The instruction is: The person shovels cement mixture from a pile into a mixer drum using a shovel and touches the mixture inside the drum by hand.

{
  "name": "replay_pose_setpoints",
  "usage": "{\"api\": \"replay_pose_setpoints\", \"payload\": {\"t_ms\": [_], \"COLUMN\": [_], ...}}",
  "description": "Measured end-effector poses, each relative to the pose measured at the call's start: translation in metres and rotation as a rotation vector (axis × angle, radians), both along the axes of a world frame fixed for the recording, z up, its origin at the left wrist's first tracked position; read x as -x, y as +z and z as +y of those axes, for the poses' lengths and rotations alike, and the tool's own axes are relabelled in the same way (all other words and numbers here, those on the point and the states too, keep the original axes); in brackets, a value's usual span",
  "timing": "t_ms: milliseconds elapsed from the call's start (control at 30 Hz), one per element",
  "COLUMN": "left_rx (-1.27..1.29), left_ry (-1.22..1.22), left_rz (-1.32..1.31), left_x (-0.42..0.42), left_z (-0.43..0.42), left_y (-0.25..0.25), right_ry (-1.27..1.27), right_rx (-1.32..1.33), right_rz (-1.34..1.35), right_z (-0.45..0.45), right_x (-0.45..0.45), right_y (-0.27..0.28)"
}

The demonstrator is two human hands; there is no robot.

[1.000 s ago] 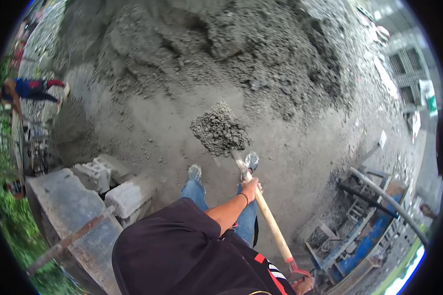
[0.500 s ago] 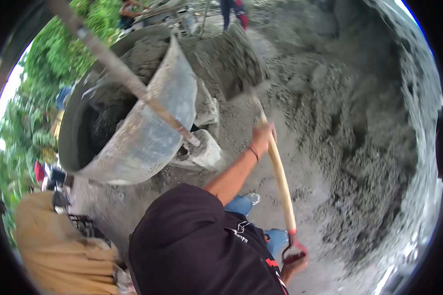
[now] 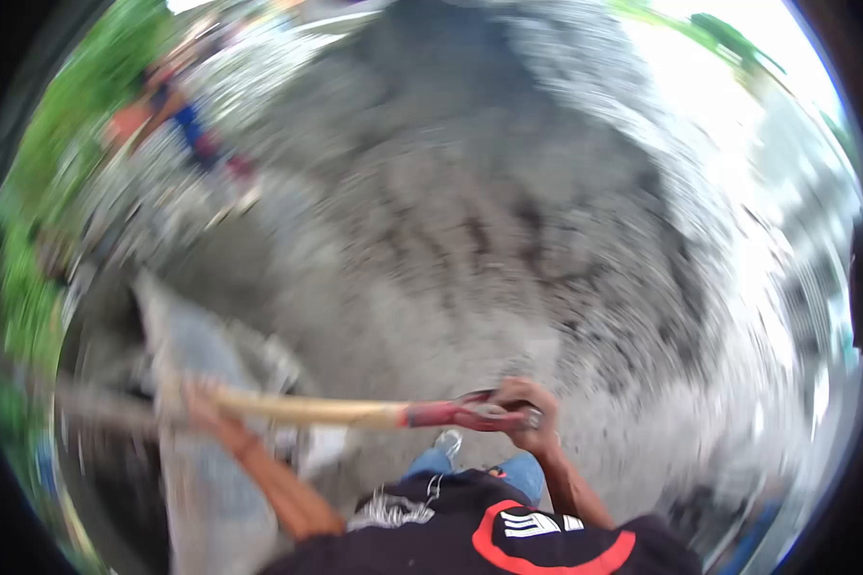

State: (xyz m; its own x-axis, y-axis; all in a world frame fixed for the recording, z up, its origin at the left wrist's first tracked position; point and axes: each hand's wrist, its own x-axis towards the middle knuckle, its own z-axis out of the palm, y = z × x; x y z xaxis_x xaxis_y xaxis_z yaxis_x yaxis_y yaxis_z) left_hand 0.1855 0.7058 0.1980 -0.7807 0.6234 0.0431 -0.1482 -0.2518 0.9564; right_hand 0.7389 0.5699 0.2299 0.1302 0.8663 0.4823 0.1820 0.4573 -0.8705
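Note:
A shovel's pale wooden shaft (image 3: 316, 410) lies nearly level across the lower half of the view. My left hand (image 3: 201, 401) is closed round the shaft near its left end, in front of the metal mixer drum (image 3: 201, 350). At the other end, my right hand (image 3: 530, 412) grips the red handle (image 3: 451, 413). The shovel's blade cannot be made out at the drum's side, where everything is smeared by motion.
A large grey heap of sand or gravel (image 3: 508, 201) rises ahead. Another person (image 3: 187, 120) in blue stands at the upper left, beside greenery. A blurred pole (image 3: 105, 407) crosses at the left. Pale blocks (image 3: 278, 364) lie beside the drum.
The view has turned back right toward the heap. The shovel, loaded a second ago, has swung left over the drum, its red handle now raised in front of my body.

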Motion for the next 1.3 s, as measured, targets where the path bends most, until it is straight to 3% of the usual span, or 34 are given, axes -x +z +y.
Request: {"api": "replay_pose_setpoints", "payload": {"t_ms": [33,67,100,133,200,300,333,433,600,700,733,800,833,900,933,1000,1133,1233,1300], "left_rx": [-0.006,-0.043,0.001,0.037,0.069,0.233,0.325,0.593,0.976,1.213,1.293,1.369,1.476,1.582,1.582,1.743,1.874,1.831,1.772], "left_ry": [-0.092,-0.150,-0.164,-0.152,-0.378,-0.732,-0.817,-1.037,-1.517,-1.645,-1.695,-1.781,-1.790,-1.928,-1.931,-1.916,-1.922,-1.862,-1.621], "left_rz": [-0.148,-0.304,-0.202,-0.090,-0.219,-0.522,-0.554,-0.688,-0.549,-0.356,-0.316,-0.138,-0.087,-0.024,0.094,0.176,0.350,0.258,-0.046], "left_x": [-0.059,-0.092,-0.135,-0.165,-0.199,-0.286,-0.334,-0.451,-0.609,-0.677,-0.698,-0.729,-0.743,-0.760,-0.773,-0.794,-0.818,-0.848,-0.904], "left_z": [-0.004,0.003,0.007,0.014,0.051,0.080,0.069,0.031,-0.129,-0.246,-0.281,-0.352,-0.384,-0.442,-0.469,-0.511,-0.561,-0.557,-0.531], "left_y": [0.047,0.062,0.067,0.067,0.019,-0.069,-0.078,-0.168,-0.268,-0.280,-0.288,-0.305,-0.316,-0.349,-0.350,-0.366,-0.412,-0.402,-0.395], "right_ry": [-0.079,-0.163,-0.216,-0.302,-0.528,-0.722,-0.811,-0.961,-1.287,-1.436,-1.453,-0.720,-0.695,-1.834,-1.839,-1.956,-2.064,-2.089,-1.955], "right_rx": [0.117,0.290,0.447,0.422,0.843,0.742,0.732,0.671,0.593,0.466,0.468,1.374,1.422,0.578,0.669,0.551,0.644,0.557,0.555], "right_rz": [0.005,0.167,0.349,0.357,0.757,0.839,0.829,0.895,1.145,1.280,1.292,1.774,1.834,1.318,1.360,1.529,1.643,1.775,1.782], "right_z": [-0.004,-0.016,-0.032,-0.047,-0.083,-0.160,-0.187,-0.272,-0.381,-0.408,-0.436,-0.504,-0.496,-0.463,-0.482,-0.506,-0.524,-0.525,-0.497], "right_x": [-0.007,-0.010,-0.010,-0.015,-0.021,-0.025,-0.024,-0.020,-0.016,-0.022,-0.043,-0.069,-0.074,-0.081,-0.085,-0.100,-0.154,-0.193,-0.269], "right_y": [-0.017,-0.034,-0.050,-0.064,-0.088,-0.110,-0.113,-0.107,-0.100,-0.085,-0.107,-0.152,-0.134,-0.104,-0.106,-0.132,-0.172,-0.199,-0.222]}}
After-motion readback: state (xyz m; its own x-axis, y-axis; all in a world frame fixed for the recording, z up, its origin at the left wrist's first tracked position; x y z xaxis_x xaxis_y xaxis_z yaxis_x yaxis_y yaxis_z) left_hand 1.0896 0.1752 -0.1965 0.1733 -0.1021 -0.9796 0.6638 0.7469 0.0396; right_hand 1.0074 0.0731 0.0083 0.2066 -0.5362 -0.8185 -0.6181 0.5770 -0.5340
